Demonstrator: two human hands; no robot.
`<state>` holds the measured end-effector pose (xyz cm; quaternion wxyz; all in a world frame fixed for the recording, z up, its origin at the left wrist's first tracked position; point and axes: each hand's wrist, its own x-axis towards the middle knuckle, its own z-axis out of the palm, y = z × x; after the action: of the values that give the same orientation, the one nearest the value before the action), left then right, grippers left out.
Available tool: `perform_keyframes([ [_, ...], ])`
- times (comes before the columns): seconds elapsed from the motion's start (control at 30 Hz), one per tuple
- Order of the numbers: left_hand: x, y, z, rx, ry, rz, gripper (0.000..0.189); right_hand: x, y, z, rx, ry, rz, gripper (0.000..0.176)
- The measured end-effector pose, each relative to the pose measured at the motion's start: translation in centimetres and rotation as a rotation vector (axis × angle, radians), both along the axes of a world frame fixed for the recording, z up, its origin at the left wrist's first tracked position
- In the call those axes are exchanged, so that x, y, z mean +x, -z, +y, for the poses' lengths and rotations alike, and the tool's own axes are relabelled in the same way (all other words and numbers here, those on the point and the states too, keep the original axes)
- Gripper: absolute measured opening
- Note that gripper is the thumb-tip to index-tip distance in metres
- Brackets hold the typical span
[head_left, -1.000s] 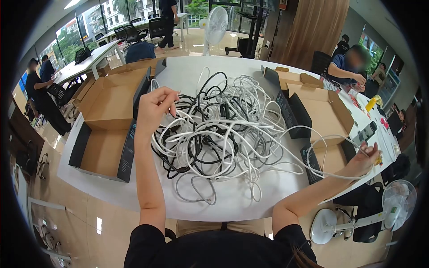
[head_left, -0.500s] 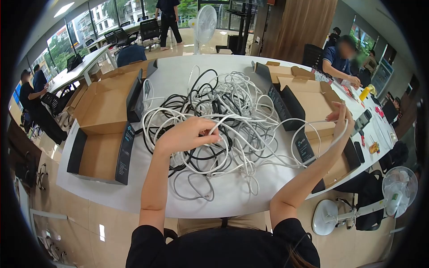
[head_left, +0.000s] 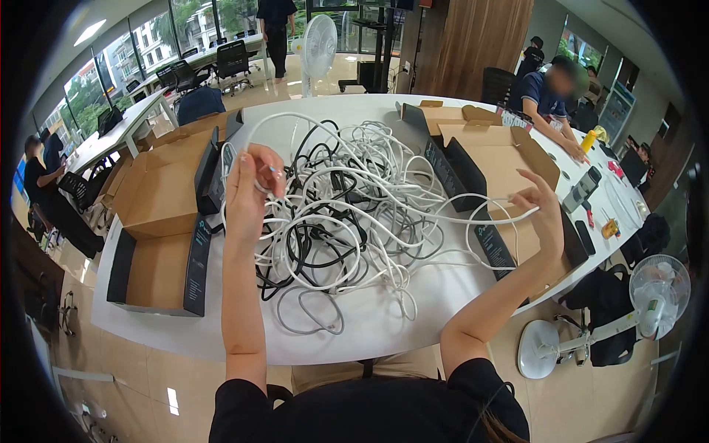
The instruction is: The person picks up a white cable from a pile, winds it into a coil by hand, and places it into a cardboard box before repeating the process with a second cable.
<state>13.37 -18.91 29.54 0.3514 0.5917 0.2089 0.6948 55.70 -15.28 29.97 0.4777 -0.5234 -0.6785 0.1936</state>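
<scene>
A tangle of white, grey and black cables lies in the middle of the white table. My left hand, raised over the left side of the tangle, is closed on a white cable that arches up and over the pile. On the right, my right hand is held up with the end part of a white cable at its palm and thumb; its fingers are bent and partly spread. Between the hands, white strands run above the pile.
Open cardboard boxes stand at the left and right of the cables. A person sits at the right end of the table, near a yellow bottle. White fans stand behind the table and at the lower right.
My left hand has moved left and up, lifting a white cable into a high arch. My right hand has shifted slightly left and down. The view has turned a little.
</scene>
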Motion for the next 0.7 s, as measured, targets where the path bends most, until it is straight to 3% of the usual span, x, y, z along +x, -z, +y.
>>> perform_keyframes([
  [0.03, -0.3, 0.1, 0.1, 0.012, -0.022, 0.022, 0.034, -0.3, -0.2, -0.3, -0.066, -0.037, 0.012, 0.037],
  [0.13, -0.8, 0.7, 1.1, 0.033, -0.364, 0.218, 0.030, -0.7, -0.5, -0.3, -0.063, -0.152, 0.010, 0.032],
  [0.23, -1.2, 0.6, 2.0, -0.158, -0.414, 0.498, 0.026, -0.8, -1.3, -1.5, 0.028, -0.249, 0.194, 0.042],
  [0.33, -0.3, 1.7, 5.5, -0.171, -0.443, 0.792, 0.028, 0.8, -0.9, -3.2, 0.233, -0.076, 0.483, 0.055],
  [0.4, 0.2, 3.0, 8.1, -0.185, -0.172, 0.799, 0.031, 4.9, 0.9, -2.8, 0.444, -0.343, 0.882, 0.049],
  [0.47, 1.6, 3.3, 9.5, -0.220, 0.115, 0.772, 0.033, 7.7, 1.9, -3.4, 0.625, -0.407, 1.158, 0.042],
  [0.53, 2.4, 2.6, 9.4, -0.180, 0.215, 0.828, 0.029, 9.9, 2.1, -4.7, 0.595, -0.840, 1.236, 0.037],
  [0.57, 2.6, 2.3, 9.0, -0.169, 0.245, 0.837, 0.026, 10.7, 2.8, -5.4, 0.685, -0.658, 1.331, 0.034],
  [0.67, 4.4, 1.3, 7.2, -0.034, 0.173, 0.960, 0.015, 13.1, 4.5, -7.1, 0.797, -0.801, 1.322, 0.031],
  [0.7, 5.1, 1.2, 6.5, -0.020, 0.153, 0.973, 0.016, 13.2, 4.9, -7.4, 0.961, -0.492, 1.410, 0.031],
])
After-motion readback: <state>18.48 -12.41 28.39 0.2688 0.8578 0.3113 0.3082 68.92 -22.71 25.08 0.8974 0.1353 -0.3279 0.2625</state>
